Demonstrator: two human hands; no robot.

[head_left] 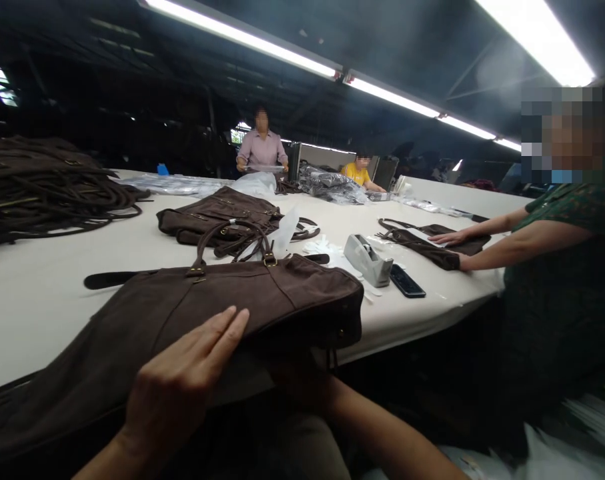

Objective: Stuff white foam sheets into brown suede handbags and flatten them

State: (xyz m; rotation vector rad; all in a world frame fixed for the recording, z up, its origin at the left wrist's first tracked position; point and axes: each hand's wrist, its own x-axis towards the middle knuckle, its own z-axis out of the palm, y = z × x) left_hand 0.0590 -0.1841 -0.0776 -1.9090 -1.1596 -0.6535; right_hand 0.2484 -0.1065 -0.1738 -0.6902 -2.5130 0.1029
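Left hand (175, 380) rests fingers straight, clasping nothing, on bag (262, 290) running eight to two o'clock; right hand (309, 385), shadowed beneath, unreadable

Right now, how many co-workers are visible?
3: one in a lilac shirt beyond the table, one in a yellow shirt farther right, one in a green top at far right. Darkness may hide others.

White tabletop (32, 320) carried a pile of brown bags (42, 190) at left, straps spilling onto the surface. Mid-table bag (217, 208) lay flat. Right of it: white scraps (339, 257), then a grey tape dispenser (377, 270), black phone (407, 281) just beside. Right-hand bag (413, 245) lay flat too. Far side held clear plastic sheets (172, 184) and a plastic-wrapped heap (332, 183). Near-edge bag (267, 297) overlapped the edge; contact was unclear.
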